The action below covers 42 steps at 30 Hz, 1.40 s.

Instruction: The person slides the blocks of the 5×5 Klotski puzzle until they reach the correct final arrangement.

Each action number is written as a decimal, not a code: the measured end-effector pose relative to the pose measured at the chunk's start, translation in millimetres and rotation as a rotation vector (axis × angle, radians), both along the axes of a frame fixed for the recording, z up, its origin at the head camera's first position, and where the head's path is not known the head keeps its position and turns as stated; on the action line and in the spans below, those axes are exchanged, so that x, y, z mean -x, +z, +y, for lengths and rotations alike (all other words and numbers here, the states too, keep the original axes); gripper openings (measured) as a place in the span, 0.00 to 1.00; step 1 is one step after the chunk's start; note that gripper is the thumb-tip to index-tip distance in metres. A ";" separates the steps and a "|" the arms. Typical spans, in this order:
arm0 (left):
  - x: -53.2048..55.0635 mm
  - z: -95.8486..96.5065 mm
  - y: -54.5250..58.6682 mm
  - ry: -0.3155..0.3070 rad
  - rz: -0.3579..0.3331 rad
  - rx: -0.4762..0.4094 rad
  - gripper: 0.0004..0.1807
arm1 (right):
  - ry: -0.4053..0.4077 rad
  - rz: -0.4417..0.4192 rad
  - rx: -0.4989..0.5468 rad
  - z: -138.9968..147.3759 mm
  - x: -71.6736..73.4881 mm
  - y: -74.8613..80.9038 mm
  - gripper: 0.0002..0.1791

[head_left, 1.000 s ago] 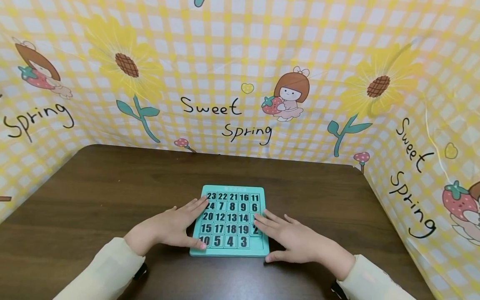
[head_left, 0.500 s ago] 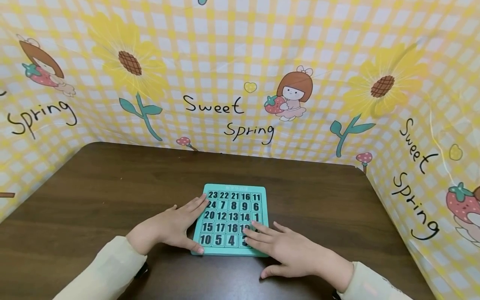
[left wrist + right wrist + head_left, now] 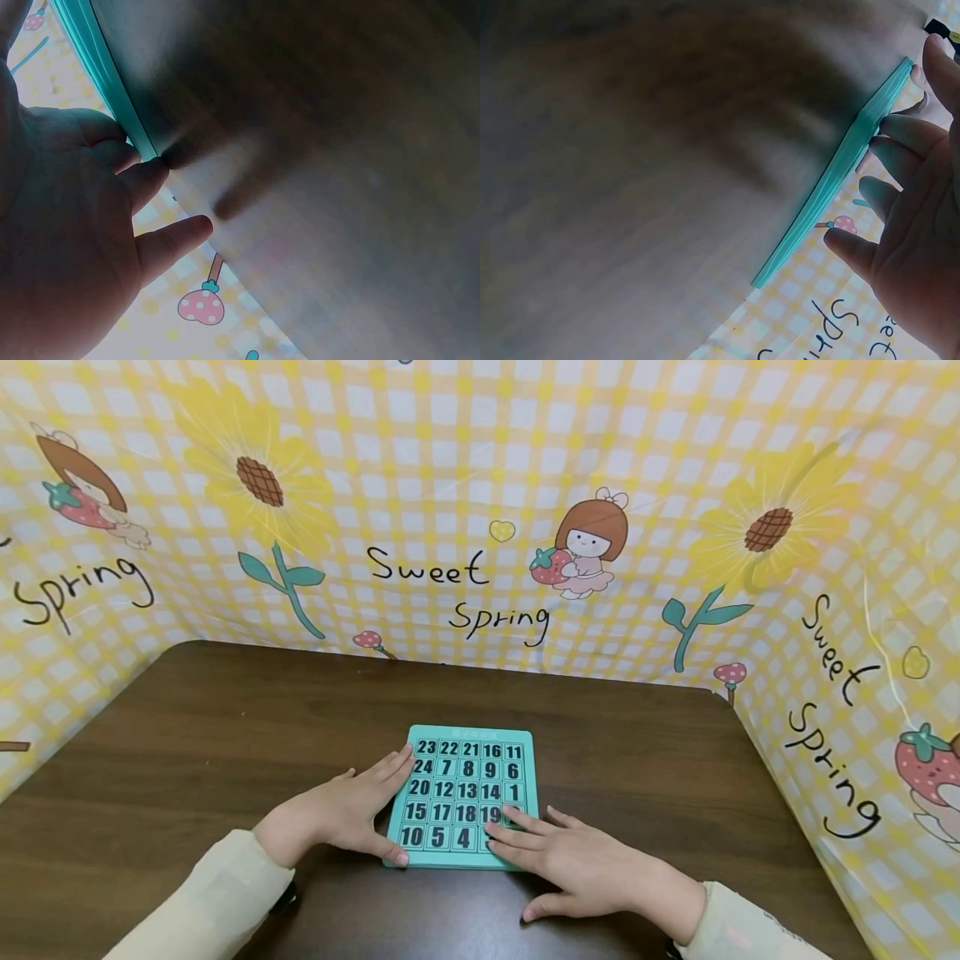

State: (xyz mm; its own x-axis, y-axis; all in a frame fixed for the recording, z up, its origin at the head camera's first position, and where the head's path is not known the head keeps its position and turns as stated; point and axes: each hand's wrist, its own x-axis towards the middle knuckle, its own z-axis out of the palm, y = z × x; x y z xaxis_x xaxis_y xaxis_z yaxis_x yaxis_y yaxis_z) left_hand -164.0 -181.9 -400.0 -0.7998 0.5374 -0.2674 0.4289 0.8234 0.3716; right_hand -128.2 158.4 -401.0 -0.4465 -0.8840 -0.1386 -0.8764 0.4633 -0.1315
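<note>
A turquoise number slide puzzle (image 3: 442, 860) lies flat on the dark wooden table, its tiles printed with black numbers. Along its left edge rests my left hand (image 3: 348, 810), fingers extended and the thumb at the lower left corner. My right hand (image 3: 585, 860) reaches in from the right with fairly straight fingers, touching tiles near the lower right corner. Those fingers cover the tile right of the 4 and partly hide the one right of the 19. The right thumb is spread apart, off the puzzle. Both wrist views show the puzzle's turquoise side edge (image 3: 840, 165) beside the fingers.
The brown table (image 3: 300, 710) extends around the puzzle on all sides. A yellow checked cloth (image 3: 420, 468) with flowers and cartoon figures rises behind the table and along both sides.
My right hand has moved left and slightly toward the near edge over the puzzle, uncovering the 1 tile and covering the 3. The left hand has stayed at the left edge.
</note>
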 end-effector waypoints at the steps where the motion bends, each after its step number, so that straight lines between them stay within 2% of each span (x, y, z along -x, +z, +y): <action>1: 0.1 0.1 -0.1 0.000 -0.001 0.001 0.73 | -0.001 -0.002 0.001 0.5 0.0 -0.2 0.44; 16: 0.9 -1.0 -2.6 0.005 -0.007 0.011 0.73 | -0.006 -0.018 0.033 15.8 -0.4 -4.0 0.44; 26: 1.8 1.5 -0.1 0.003 0.000 0.034 0.73 | -0.015 0.000 0.049 25.1 -3.3 -4.2 0.44; 32: 0.8 2.0 0.4 -0.005 0.004 0.015 0.73 | -0.020 0.018 0.047 29.3 -4.9 -3.1 0.43; 36: 0.3 1.0 -1.3 -0.005 0.013 0.011 0.73 | -0.018 0.035 0.059 28.8 -5.7 -2.5 0.43; 42: 0.8 1.3 -3.7 0.001 0.016 0.022 0.72 | -0.016 0.007 0.074 14.0 -3.9 0.5 0.45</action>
